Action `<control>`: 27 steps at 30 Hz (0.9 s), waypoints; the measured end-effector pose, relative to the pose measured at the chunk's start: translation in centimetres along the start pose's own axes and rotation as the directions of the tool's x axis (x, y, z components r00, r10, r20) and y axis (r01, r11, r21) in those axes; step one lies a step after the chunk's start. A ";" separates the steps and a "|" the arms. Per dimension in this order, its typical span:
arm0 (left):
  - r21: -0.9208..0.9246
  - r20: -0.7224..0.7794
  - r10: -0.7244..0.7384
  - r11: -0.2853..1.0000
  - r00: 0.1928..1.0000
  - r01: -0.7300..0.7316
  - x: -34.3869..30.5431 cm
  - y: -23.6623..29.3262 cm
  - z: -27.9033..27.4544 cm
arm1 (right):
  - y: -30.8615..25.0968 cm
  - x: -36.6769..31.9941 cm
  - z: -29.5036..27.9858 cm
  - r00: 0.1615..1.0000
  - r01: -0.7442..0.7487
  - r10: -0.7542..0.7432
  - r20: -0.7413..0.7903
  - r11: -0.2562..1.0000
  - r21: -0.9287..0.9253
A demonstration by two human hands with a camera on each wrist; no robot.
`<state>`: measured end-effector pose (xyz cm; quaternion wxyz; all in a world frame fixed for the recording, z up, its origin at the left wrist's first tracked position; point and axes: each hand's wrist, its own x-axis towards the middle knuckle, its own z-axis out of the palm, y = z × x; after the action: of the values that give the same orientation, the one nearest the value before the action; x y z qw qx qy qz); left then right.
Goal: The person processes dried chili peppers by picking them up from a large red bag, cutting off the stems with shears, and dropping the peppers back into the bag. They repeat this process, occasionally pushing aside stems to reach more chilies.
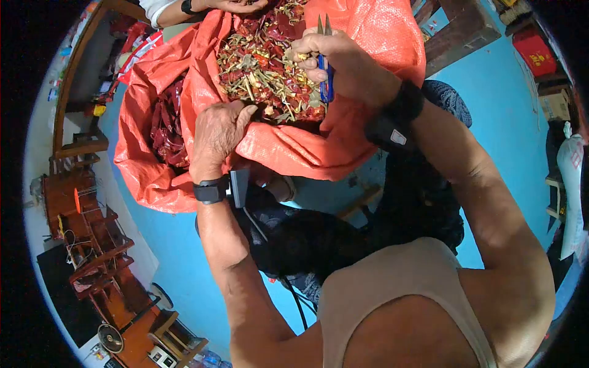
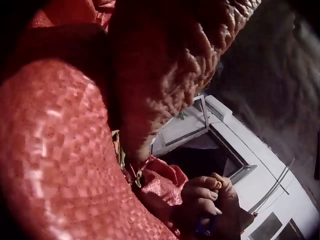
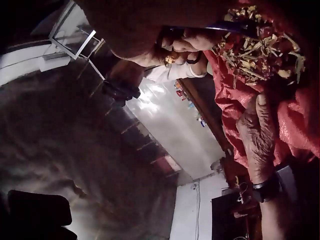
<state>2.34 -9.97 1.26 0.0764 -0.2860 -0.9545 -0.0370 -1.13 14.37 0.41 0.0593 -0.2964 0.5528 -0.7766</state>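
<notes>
Seen from above, a seated person leans over a blue floor (image 1: 503, 122). Dark wooden furniture (image 1: 98, 245) stands along the left edge.

A big orange sack (image 1: 380, 43) of woven plastic fills the top of the head view, its mouth rolled open and slumped towards the person's knees. Inside lies a pile of dried chillies and stems (image 1: 264, 67), red pods mixed with pale green and yellow stalks. A fold at the left side holds darker whole chillies (image 1: 165, 122).

The left hand (image 1: 218, 132) sits on the near rim of the sack. Its fingers are curled over the cloth and the thumb is pressed along it, bunching the edge down.

The right hand (image 1: 325, 52) is raised over the middle of the pile. Its fingers are wrapped round a pair of blue-handled snips (image 1: 326, 80), whose blades point up and away, closed or nearly so. Something pale seems pinched at the fingertips, but I cannot tell what.

A second person's hand (image 1: 236, 5) reaches into the pile at the far rim.

Judging from this, the trimming would go best with the rim held low so the pile stays in sight. Each pod should be cut close to the stalk over the sack, so that the scraps fall inside. The blades need to stay well clear of the other hand across the pile.
</notes>
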 end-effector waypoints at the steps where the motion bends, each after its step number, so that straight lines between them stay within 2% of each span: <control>1: 0.043 0.045 -0.109 0.993 0.993 0.108 -0.4 -0.1 -0.1 | -1.1 0.1 0.5 0.978 -0.185 0.200 -0.053 0.962 0.203; 2: 0.089 0.087 -0.219 0.973 0.972 0.211 -0.9 -0.3 -0.3 | -1.6 0.1 0.7 0.915 -0.342 0.399 -0.063 0.848 0.404; 4: 0.236 0.118 -0.350 0.919 0.929 0.316 -1.4 -0.9 -1.5 | -1.6 0.3 0.7 0.918 -0.336 0.393 -0.053 0.841 0.424; 6: 0.268 0.098 -0.464 0.864 0.881 0.425 -2.3 -2.8 -1.8 | -1.3 0.4 0.4 0.924 -0.324 0.381 -0.044 0.837 0.441; 8: 0.239 0.046 -0.453 0.870 0.890 0.431 -1.9 -2.9 -2.2 | -0.6 0.3 0.3 0.905 -0.356 0.424 0.029 0.718 0.598; 9: 0.283 -0.033 -0.465 0.845 0.885 0.454 -1.2 -2.8 -1.9 | -0.3 0.1 0.3 0.906 -0.354 0.422 0.029 0.718 0.599; 10: 0.325 -0.112 -0.467 0.817 0.877 0.477 -0.2 -2.4 -1.9 | -0.4 -0.2 0.6 0.928 -0.336 0.371 0.034 0.794 0.507; 11: 0.183 -0.235 -0.373 0.890 0.898 0.418 0.9 -2.1 -1.5 | -0.4 -0.3 0.7 0.947 -0.308 0.319 0.043 0.860 0.407; 12: 0.018 -0.307 -0.360 0.923 0.881 0.384 2.0 -1.6 -0.9 | -0.1 -0.3 0.6 0.948 -0.304 0.316 0.040 0.863 0.404; 14: -0.159 -0.363 -0.262 0.963 0.894 0.218 3.9 -0.7 0.3 | 0.5 0.0 0.4 0.933 -0.331 0.361 -0.001 0.857 0.395; 16: -0.078 -0.318 -0.222 0.975 0.922 0.208 5.2 -0.6 1.8 | 0.4 0.2 0.2 0.921 -0.346 0.389 -0.018 0.838 0.421; 18: -0.083 -0.294 -0.243 0.970 0.925 0.229 5.5 -0.2 2.4 | 0.0 0.0 0.1 0.907 -0.358 0.420 -0.038 0.816 0.454; 20: -0.050 -0.267 -0.272 0.962 0.925 0.268 5.9 -0.3 2.7 | -1.2 -0.1 0.7 0.918 -0.326 0.380 -0.111 0.886 0.330; 21: -0.085 -0.251 -0.283 0.959 0.926 0.270 5.9 -0.5 2.7 | -1.0 0.2 0.4 0.919 -0.323 0.377 -0.114 0.887 0.330; 22: -0.084 -0.251 -0.280 0.960 0.927 0.268 5.9 -0.8 2.8 | -0.8 0.5 0.2 0.904 -0.352 0.422 -0.067 0.825 0.442; 23: -0.265 -0.251 -0.301 0.935 0.920 0.234 5.7 -1.1 2.9 | -0.7 0.6 0.1 0.887 -0.381 0.461 -0.012 0.747 0.546; 24: -0.436 -0.245 -0.323 0.879 0.914 0.193 5.4 -1.3 3.2 | -0.7 0.4 0.1 0.887 -0.380 0.462 -0.013 0.744 0.549; 25: -0.511 -0.193 -0.346 0.835 0.918 0.207 5.3 -0.8 2.3 | -1.0 0.2 0.4 0.897 -0.371 0.441 -0.021 0.778 0.508; 26: -0.508 -0.190 -0.343 0.836 0.920 0.207 5.1 -0.2 1.7 | -1.2 0.1 0.5 0.908 -0.359 0.419 -0.029 0.810 0.464; 27: -0.729 -0.130 -0.394 0.660 0.910 0.182 5.0 0.5 1.1 | -0.9 0.0 0.3 0.909 -0.355 0.416 -0.031 0.810 0.466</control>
<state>-1.64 -6.75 1.00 0.0876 -0.1288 -0.8803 -0.4481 -0.76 14.41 1.25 0.2463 -0.1041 0.4091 -0.8724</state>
